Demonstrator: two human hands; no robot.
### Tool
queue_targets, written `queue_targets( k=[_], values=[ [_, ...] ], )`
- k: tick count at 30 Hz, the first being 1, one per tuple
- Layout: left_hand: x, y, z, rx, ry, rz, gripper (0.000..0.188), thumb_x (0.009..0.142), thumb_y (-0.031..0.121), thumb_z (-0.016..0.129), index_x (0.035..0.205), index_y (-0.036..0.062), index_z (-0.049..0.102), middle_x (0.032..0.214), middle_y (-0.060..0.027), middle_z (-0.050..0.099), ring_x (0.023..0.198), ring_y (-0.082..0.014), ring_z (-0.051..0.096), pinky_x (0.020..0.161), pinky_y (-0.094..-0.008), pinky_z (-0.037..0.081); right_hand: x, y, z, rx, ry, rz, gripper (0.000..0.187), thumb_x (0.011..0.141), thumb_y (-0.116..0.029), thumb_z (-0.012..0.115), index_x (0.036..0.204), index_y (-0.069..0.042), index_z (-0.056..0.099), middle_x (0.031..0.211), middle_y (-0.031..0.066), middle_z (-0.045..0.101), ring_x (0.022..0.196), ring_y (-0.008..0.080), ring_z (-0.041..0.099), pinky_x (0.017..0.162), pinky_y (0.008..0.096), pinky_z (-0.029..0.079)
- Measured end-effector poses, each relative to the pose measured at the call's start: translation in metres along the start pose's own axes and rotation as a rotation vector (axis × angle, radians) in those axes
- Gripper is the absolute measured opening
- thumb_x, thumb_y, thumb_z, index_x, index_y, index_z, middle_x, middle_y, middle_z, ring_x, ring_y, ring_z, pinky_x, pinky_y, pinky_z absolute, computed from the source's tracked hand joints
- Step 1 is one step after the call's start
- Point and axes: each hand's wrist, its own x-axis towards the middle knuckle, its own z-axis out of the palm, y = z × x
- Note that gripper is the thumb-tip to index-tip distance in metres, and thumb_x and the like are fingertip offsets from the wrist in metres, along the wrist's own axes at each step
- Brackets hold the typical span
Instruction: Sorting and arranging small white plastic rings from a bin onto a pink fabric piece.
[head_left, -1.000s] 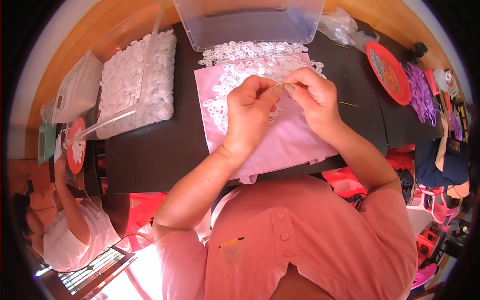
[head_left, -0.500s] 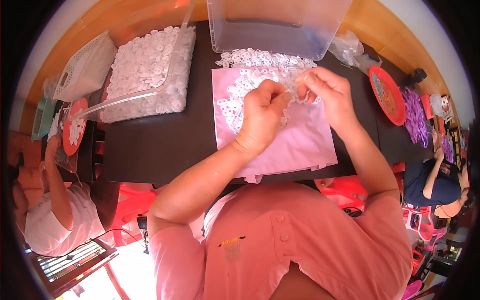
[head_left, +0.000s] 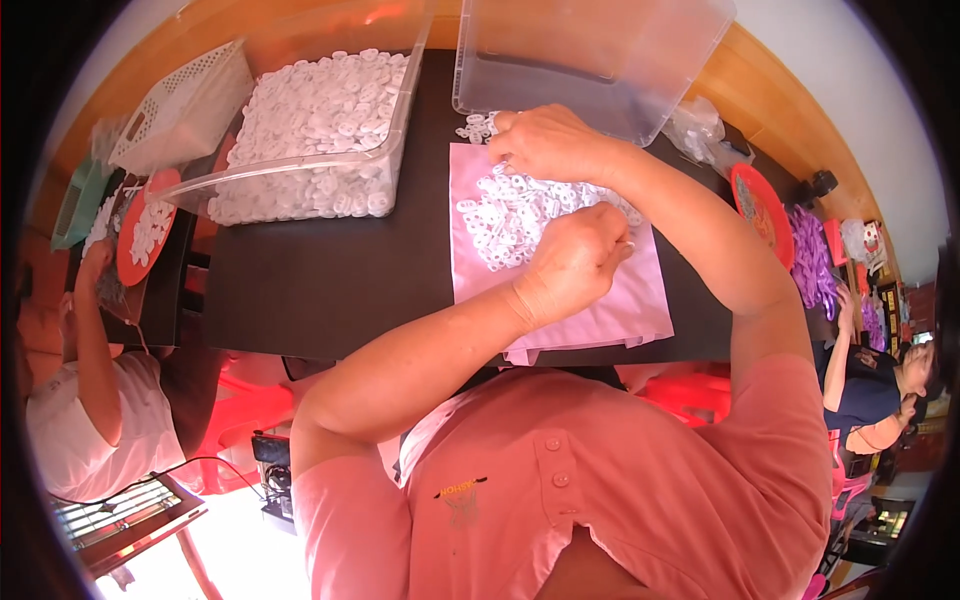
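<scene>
My left hand (head_left: 575,262) is closed in a pinch above the near right of a pile of small white oval plastic pieces with holes (head_left: 507,215). A bit of white shows at its fingertips, seemingly one such piece. The pile lies on a pink cloth bag (head_left: 590,325). My right hand (head_left: 550,142) reaches across the far side of the pile, fingers curled down beside a few more white pieces (head_left: 477,128) past the bag's far edge. Whatever lies between those fingers is hidden.
A clear bin (head_left: 310,135) full of white pieces stands at the left, and another clear bin (head_left: 590,65) beyond the bag. At the right are a red plate (head_left: 762,215) and purple ribbons (head_left: 815,255). People sit at both sides, one near a red plate (head_left: 148,235).
My right hand has swung left and away from me, from beside my left hand to the pile's far side. My left hand has moved right and nearer to me.
</scene>
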Motion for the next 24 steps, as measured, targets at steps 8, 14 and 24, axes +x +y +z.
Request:
queue_targets(
  k=[8, 14, 24],
  values=[
    [0.000, -0.001, 0.004, 0.096, -0.012, 0.068, 0.011, 0.081, 0.003, 0.068, 0.085, 0.0017, 0.058, 0.082, -0.0164, 0.059, 0.073, -0.0363, 0.061, 0.064, -0.0405, 0.048, 0.018, 0.004, 0.003, 0.048, -0.134, 0.065, 0.014, 0.070, -0.011, 0.070, 0.082, -0.008, 0.065, 0.086, 0.0054, 0.065, 0.081, 0.0289, 0.063, 0.066, 0.0439, 0.045],
    [0.007, 0.016, -0.013, -0.104, 0.274, 0.105, 0.007, 0.088, 0.001, 0.066, 0.094, 0.0016, 0.061, 0.077, -0.0066, 0.056, 0.066, -0.0161, 0.054, 0.063, -0.0294, 0.046, 0.016, 0.007, -0.003, 0.155, -0.168, 0.070, 0.010, 0.065, -0.011, 0.069, 0.073, -0.012, 0.064, 0.074, 0.0041, 0.065, 0.075, 0.0261, 0.063, 0.063, 0.0404, 0.047],
    [0.036, 0.006, -0.065, -0.619, 0.725, -0.393, 0.011, 0.095, 0.010, 0.057, 0.094, -0.0005, 0.060, 0.084, -0.0085, 0.063, 0.077, -0.0171, 0.061, 0.065, -0.0300, 0.049, -0.070, -0.024, -0.028, 0.378, 0.344, 0.089, 0.018, 0.073, -0.013, 0.073, 0.083, -0.008, 0.058, 0.079, 0.0065, 0.066, 0.071, 0.0275, 0.066, 0.061, 0.0386, 0.049]
  ],
)
